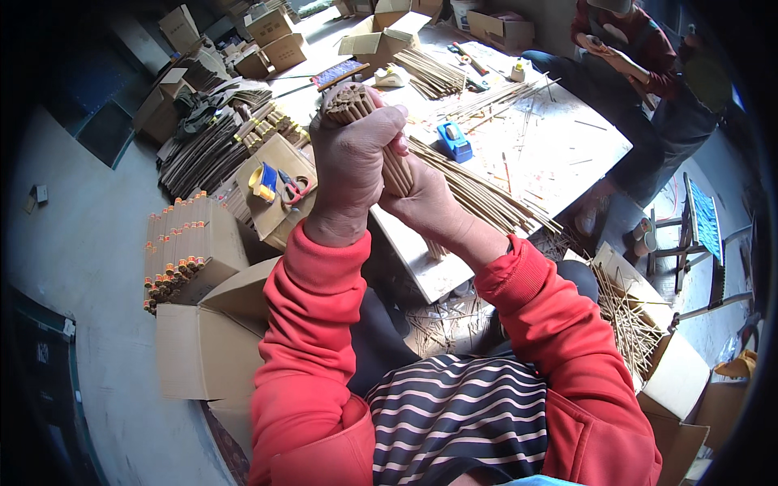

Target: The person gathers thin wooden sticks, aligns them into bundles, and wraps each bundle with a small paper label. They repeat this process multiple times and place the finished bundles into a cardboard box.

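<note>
A thick bundle of thin brown sticks [395, 172] is held up slantwise over the near left side of a white table [583, 150]. My left hand [354, 154] wraps round its upper part, just below the cut ends. Lower down, my right hand [429, 201] grips the same bundle, its fingers partly hidden behind the sticks. More loose brown sticks [490, 194] lie on the table just beyond my right hand. Close by stands a blue tape dispenser [455, 142].
Left of my arms, red-handled scissors [295, 188] and a tape roll [262, 181] lie on a carton. Banded stick bundles [174, 243] are stacked behind an open cardboard box [182, 348]. A carton of loose sticks [628, 324] stands right. Another person [636, 61] sits across the table.
</note>
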Demonstrator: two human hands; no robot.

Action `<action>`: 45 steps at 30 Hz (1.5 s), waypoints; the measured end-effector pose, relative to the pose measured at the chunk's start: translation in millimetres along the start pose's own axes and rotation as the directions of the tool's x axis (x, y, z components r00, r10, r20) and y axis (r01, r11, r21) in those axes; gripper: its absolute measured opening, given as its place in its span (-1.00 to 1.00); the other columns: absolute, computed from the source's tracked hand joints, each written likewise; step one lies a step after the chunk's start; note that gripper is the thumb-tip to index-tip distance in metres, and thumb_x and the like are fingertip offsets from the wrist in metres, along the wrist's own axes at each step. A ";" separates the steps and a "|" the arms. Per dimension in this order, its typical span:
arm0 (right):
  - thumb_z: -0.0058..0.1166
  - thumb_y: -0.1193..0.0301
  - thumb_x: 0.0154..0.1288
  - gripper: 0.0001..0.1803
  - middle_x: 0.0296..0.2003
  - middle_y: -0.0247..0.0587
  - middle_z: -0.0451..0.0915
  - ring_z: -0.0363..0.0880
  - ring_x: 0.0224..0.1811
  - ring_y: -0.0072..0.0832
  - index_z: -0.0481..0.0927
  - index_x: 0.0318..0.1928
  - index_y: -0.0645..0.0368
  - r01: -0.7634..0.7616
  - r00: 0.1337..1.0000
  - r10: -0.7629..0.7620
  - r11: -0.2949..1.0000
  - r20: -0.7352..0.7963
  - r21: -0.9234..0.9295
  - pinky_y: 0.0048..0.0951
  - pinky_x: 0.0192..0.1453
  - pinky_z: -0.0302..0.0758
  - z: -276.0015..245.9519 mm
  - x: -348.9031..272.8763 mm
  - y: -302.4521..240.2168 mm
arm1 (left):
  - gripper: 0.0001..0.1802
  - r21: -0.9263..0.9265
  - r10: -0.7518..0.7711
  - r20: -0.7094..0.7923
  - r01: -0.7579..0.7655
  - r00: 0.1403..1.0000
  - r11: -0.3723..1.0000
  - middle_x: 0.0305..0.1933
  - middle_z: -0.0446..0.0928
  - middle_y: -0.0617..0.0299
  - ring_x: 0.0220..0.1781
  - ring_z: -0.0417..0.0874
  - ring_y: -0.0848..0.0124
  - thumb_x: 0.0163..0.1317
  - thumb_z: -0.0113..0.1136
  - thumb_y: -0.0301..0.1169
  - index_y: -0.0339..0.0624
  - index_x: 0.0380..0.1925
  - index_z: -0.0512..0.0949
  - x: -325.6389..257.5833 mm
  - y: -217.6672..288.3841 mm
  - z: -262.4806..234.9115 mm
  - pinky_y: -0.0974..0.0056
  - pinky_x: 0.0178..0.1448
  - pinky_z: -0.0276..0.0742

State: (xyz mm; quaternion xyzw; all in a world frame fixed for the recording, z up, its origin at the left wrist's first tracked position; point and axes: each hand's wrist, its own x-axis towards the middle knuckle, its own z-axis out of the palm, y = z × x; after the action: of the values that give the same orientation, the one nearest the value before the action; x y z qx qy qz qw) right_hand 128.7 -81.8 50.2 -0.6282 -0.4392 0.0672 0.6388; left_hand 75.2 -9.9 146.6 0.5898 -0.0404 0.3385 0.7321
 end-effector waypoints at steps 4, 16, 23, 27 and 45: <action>0.16 0.34 0.01 -0.65 -0.39 0.06 0.54 0.56 -0.30 -0.10 0.40 -0.22 0.23 -0.057 0.996 0.049 0.994 0.079 0.098 -0.28 -0.22 0.47 -4.7 -6.4 -26.2 | -0.88 -0.148 -0.057 0.175 0.083 0.983 0.985 -0.64 0.39 0.25 -0.63 0.44 0.47 -0.07 0.16 -0.60 -0.24 -0.57 0.40 -1.3 18.6 -5.1 0.40 -0.47 0.41; 0.06 0.42 0.02 -0.69 -0.35 0.05 0.54 0.55 -0.26 -0.07 0.44 -0.17 0.19 0.003 0.997 -0.003 1.000 -0.079 0.000 -0.27 -0.17 0.47 10.9 -0.7 3.2 | -0.89 -0.006 -0.005 -0.059 0.005 0.998 1.000 -0.64 0.40 0.25 -0.66 0.45 0.47 -0.04 0.14 -0.61 -0.23 -0.55 0.40 1.7 -12.3 -9.2 0.41 -0.53 0.43; 0.14 0.40 0.02 -0.57 -0.25 0.03 0.56 0.57 -0.15 -0.15 0.41 -0.04 0.18 -0.064 0.997 0.064 0.998 0.041 -0.013 -0.34 -0.09 0.47 6.1 3.3 6.5 | -0.78 0.025 0.015 -0.099 -0.012 0.995 1.000 -0.59 0.43 0.25 -0.63 0.48 0.47 0.01 0.24 -0.63 -0.24 -0.36 0.40 -8.6 -26.2 -7.3 0.40 -0.48 0.50; 0.18 0.43 0.00 -0.51 -0.26 0.01 0.57 0.57 -0.13 -0.17 0.39 0.01 0.16 0.186 0.982 -0.180 0.971 -0.054 0.151 -0.35 -0.09 0.47 10.7 -4.1 5.3 | -0.86 0.020 -0.051 -0.066 0.052 0.997 0.998 -0.63 0.44 0.30 -0.64 0.47 0.55 -0.04 0.25 -0.59 -0.23 -0.52 0.45 -18.7 -19.2 -4.4 0.47 -0.53 0.39; 0.18 0.49 -0.04 -0.35 -0.13 -0.01 0.52 0.55 -0.06 -0.25 0.26 0.13 0.21 0.093 0.991 -0.122 0.910 0.047 0.404 -0.40 0.00 0.43 23.5 -27.0 -32.7 | -0.84 0.244 -0.068 0.081 0.047 0.994 0.969 -0.66 0.43 0.33 -0.65 0.43 0.60 0.01 0.27 -0.49 -0.24 -0.51 0.45 -46.6 30.9 11.9 0.47 -0.53 0.35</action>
State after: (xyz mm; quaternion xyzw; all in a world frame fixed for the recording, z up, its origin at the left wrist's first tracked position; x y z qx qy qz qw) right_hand 81.9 -88.1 61.5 -0.4560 -0.4725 0.1426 0.7406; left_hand 26.7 -39.0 154.6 0.6897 -0.0142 0.2932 0.6619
